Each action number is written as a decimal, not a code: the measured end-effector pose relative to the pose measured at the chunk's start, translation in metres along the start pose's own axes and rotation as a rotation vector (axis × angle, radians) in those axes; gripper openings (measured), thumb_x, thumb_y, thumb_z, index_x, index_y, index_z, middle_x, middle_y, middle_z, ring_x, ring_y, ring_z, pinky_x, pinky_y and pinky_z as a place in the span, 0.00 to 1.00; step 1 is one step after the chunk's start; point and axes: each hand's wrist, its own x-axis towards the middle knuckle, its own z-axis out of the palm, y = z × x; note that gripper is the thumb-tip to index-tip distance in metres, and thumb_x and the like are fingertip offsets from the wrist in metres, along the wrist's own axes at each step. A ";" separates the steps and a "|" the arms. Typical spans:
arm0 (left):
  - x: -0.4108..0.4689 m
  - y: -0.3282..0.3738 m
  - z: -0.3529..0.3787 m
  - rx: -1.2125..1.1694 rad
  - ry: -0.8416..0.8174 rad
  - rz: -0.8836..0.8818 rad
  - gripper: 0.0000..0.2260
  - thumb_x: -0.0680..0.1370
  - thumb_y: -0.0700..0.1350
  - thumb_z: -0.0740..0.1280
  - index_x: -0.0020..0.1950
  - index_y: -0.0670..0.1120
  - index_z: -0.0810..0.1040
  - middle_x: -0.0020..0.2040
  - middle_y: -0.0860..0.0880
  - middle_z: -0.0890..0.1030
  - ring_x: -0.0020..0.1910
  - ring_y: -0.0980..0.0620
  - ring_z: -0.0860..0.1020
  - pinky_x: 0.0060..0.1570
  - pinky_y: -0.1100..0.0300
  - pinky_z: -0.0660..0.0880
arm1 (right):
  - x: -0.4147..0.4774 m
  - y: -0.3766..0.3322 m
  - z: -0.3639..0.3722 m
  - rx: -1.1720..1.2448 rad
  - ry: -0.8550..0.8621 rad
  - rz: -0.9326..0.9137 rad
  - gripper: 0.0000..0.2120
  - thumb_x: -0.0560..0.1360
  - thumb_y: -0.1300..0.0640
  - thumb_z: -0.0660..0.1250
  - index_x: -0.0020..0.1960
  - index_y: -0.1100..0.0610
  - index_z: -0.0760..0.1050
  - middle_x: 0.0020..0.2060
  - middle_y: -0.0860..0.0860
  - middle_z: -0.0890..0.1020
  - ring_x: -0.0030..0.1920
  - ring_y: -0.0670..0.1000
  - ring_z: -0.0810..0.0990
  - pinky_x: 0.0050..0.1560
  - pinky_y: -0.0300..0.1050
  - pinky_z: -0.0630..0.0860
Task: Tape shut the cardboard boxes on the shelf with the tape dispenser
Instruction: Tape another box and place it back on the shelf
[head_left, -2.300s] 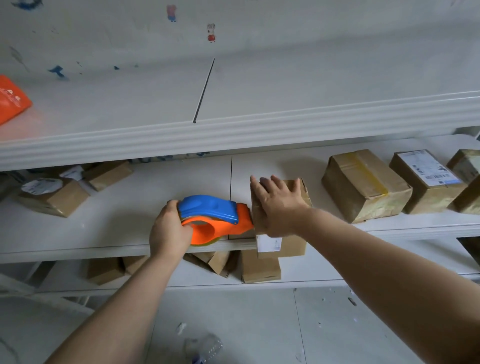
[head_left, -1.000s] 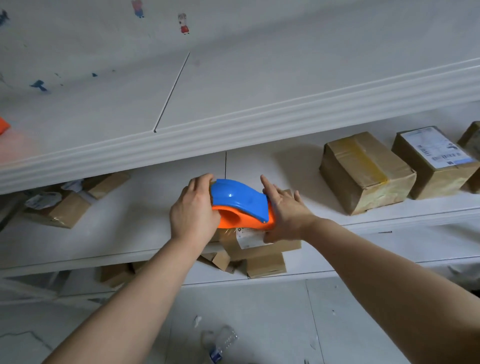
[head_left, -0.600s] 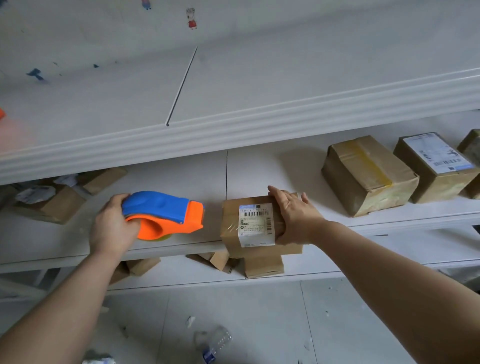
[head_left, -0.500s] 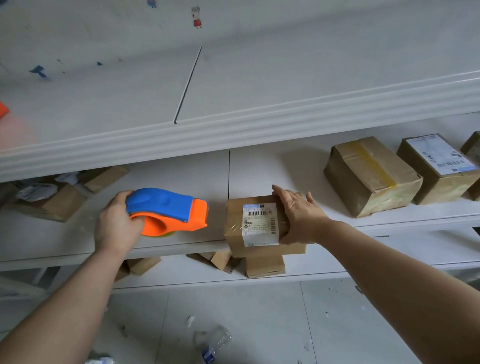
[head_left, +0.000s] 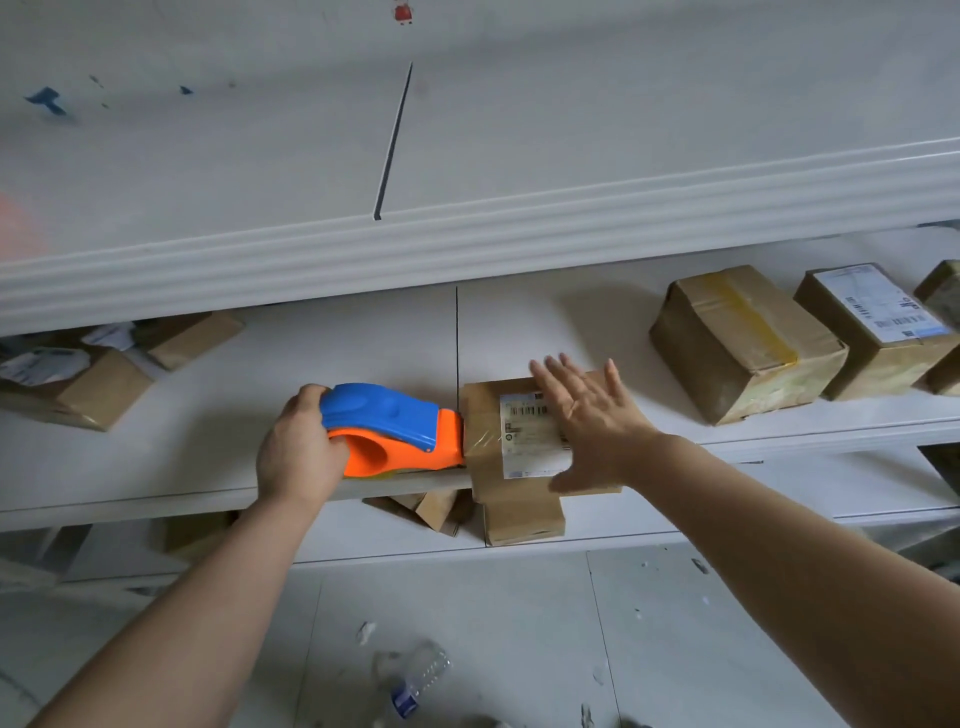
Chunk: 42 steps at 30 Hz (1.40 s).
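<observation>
White shelf (head_left: 208, 441) is bearing a labelled brown box (head_left: 483, 410) under the spread, straight fingers of the right hand (head_left: 597, 426). The left hand (head_left: 296, 457) is gripping the blue-orange tape dispenser (head_left: 384, 415), whose nose is touching the box.

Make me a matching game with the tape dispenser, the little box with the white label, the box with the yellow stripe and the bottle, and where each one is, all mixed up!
Things:
1. tape dispenser
2. little labelled box
3. yellow-striped box
4. bottle

Places:
A. on the floor
B. under the flat, open right hand
C. gripped by the left hand
D. further right on the shelf, untouched

Pairs: 1-C, 2-B, 3-D, 4-A
</observation>
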 end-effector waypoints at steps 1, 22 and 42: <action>0.000 0.001 0.002 -0.007 0.000 0.002 0.20 0.70 0.35 0.64 0.61 0.46 0.72 0.54 0.41 0.79 0.50 0.35 0.77 0.40 0.53 0.70 | 0.001 -0.008 0.002 -0.022 0.021 -0.042 0.61 0.65 0.33 0.69 0.76 0.53 0.28 0.76 0.48 0.34 0.76 0.50 0.32 0.74 0.63 0.35; 0.007 -0.065 0.011 -0.480 -0.374 0.303 0.37 0.65 0.32 0.70 0.67 0.61 0.69 0.59 0.56 0.78 0.57 0.61 0.78 0.57 0.66 0.74 | 0.045 -0.049 0.007 -0.091 -0.089 0.002 0.60 0.62 0.39 0.71 0.78 0.52 0.34 0.72 0.53 0.57 0.73 0.56 0.56 0.73 0.68 0.42; 0.040 -0.002 0.004 0.091 -0.378 0.506 0.34 0.71 0.33 0.60 0.72 0.60 0.66 0.54 0.49 0.70 0.55 0.46 0.74 0.51 0.56 0.72 | 0.046 -0.031 0.008 -0.063 -0.088 0.016 0.61 0.62 0.40 0.73 0.77 0.51 0.33 0.72 0.52 0.57 0.73 0.56 0.55 0.74 0.63 0.42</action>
